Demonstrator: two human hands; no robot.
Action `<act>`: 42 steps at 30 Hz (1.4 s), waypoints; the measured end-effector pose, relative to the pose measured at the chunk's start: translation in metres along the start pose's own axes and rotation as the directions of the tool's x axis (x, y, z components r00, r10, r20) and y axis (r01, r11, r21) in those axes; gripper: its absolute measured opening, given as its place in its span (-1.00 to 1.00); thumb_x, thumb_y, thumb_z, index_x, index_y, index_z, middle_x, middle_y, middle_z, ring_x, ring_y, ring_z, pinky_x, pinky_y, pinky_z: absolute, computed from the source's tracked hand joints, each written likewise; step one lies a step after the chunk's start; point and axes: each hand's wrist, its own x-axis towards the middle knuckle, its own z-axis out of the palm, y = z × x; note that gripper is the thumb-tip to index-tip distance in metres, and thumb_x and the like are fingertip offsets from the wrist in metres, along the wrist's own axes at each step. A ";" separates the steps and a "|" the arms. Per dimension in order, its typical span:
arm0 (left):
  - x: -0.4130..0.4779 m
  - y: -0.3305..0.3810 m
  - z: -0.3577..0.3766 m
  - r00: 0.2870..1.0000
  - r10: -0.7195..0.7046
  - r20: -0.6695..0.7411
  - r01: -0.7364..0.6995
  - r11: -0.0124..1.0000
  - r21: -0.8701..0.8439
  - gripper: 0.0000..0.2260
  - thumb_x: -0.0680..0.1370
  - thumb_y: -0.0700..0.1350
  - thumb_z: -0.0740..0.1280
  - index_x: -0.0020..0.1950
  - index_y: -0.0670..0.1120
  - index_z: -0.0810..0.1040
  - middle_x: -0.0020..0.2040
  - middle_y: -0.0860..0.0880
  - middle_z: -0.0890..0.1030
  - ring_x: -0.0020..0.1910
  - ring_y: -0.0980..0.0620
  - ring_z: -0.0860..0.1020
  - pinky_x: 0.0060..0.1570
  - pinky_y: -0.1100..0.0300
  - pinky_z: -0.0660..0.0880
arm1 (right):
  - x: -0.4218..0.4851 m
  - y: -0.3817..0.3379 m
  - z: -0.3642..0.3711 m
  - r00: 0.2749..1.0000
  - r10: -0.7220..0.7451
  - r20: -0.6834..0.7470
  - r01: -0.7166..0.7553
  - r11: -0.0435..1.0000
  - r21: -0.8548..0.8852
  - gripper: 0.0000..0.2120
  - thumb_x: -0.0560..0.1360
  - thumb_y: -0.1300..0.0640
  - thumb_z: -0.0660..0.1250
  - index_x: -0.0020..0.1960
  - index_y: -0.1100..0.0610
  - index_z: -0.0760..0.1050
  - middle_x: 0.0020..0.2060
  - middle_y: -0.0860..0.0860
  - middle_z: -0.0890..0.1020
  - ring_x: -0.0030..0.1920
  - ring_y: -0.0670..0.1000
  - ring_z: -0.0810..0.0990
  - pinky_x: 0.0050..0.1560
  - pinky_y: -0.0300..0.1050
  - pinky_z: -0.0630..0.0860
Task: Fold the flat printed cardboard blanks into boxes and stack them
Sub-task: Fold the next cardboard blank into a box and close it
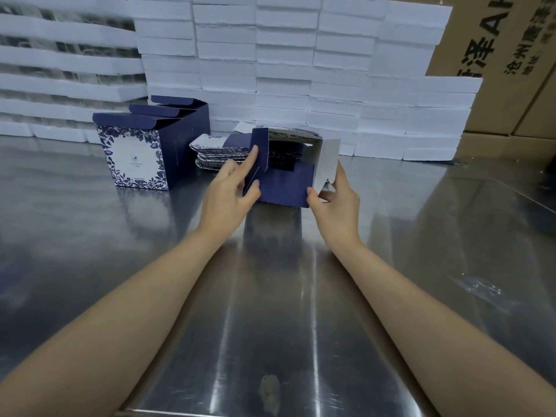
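**Half-folded blank pinched in both hands at mid-table**

Nearest the camera: a bare left forearm (114, 323) and a bare right forearm (427, 311), stretched away over a shiny steel table (270, 296).

At their far ends, held between the two hands: a half-folded blank (285, 185), navy face toward the camera, opened into a rough tube, low over the table in the middle of the scene; contact with the table impossible to tell.

Left hand (228, 188) pinching the blank's left side: index finger laid straight up an upright navy flap (259, 152), thumb against the near panel. Right hand (338, 197) gripping the lower right corner: thumb on the navy face, fingers curled behind a white flap (326, 161) that stands up at that side.

Just behind the blank and slightly left: a stack of flat blanks (216, 155), lying on the table, blue-and-white print showing on top.

Farther left, well apart from the hands: three folded boxes (141, 155) in a row running away from the camera, top flaps raised, floral navy print on the near white face.

Along the far edge: a wall of white foam blocks (285, 70), stacked in courses. At far right: brown cartons (496, 55) with black printed characters.
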 end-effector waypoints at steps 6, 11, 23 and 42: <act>0.001 0.006 0.000 1.000 0.009 -0.009 -0.011 0.976 -0.215 -0.61 0.52 0.04 0.33 0.33 0.00 0.42 0.41 0.02 0.21 0.37 0.27 0.28 0.34 0.34 0.29 | 0.001 -0.002 0.000 0.999 0.001 0.039 0.003 0.996 -0.091 -0.38 0.45 0.29 0.28 0.48 -0.01 0.30 -0.16 -0.05 0.62 -0.31 -0.09 0.57 -0.15 -0.23 0.52; 0.001 0.019 -0.004 0.997 0.077 0.016 -0.068 0.952 -0.298 -0.84 0.60 0.00 0.17 0.10 -0.05 0.29 0.57 -0.03 0.11 0.54 0.08 0.14 0.41 0.23 0.19 | -0.003 -0.001 0.003 0.994 -0.085 0.063 0.093 0.985 -0.143 -0.32 0.45 0.31 0.25 0.51 -0.06 0.24 -0.22 -0.12 0.58 -0.33 -0.16 0.53 -0.21 -0.56 0.36; 0.007 0.015 -0.012 0.965 0.261 -0.037 -0.263 0.957 -0.119 -0.79 0.63 -0.21 0.18 0.26 -0.09 0.33 0.28 -0.27 0.40 0.34 -0.06 0.35 0.38 0.14 0.27 | -0.003 0.003 0.002 0.979 -0.176 0.102 0.194 0.958 -0.210 -0.31 0.45 0.29 0.25 0.54 -0.02 0.19 0.22 -0.03 0.59 -0.13 -0.24 0.50 -0.12 -0.61 0.37; 0.005 0.026 -0.013 0.959 0.283 -0.011 -0.281 0.956 0.086 -0.66 0.62 -0.11 0.17 0.35 -0.18 0.46 0.29 -0.18 0.44 0.26 -0.16 0.38 0.32 0.22 0.26 | -0.007 0.001 0.002 0.942 -0.285 0.179 0.323 0.914 -0.244 -0.26 0.46 0.28 0.26 0.53 -0.15 0.10 0.40 -0.14 0.44 -0.01 -0.04 0.63 -0.06 0.04 0.62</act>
